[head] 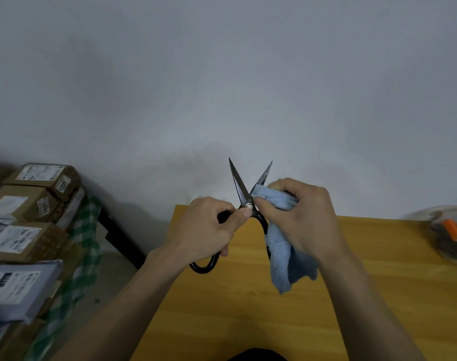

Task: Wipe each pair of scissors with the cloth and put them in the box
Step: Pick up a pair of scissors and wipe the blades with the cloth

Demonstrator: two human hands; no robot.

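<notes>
A: The table (378,295) lies under both hands; the left hand (209,230) grips the handles of the scissors (241,190), blades spread and points up; the right hand (300,217) pinches the cloth (279,251) round one blade.

B: I'd draw the cloth from pivot to tip, fingers off the edge.

A: And the box?

B: Not clearly in view; the clear tub (448,235) far right holds something orange, too blurred to name.

A plain grey-white wall (222,74) rises behind the yellow wooden worktop (274,308). Left, brown cardboard parcels (26,217) sit stacked on a green checked cloth (86,243).
</notes>
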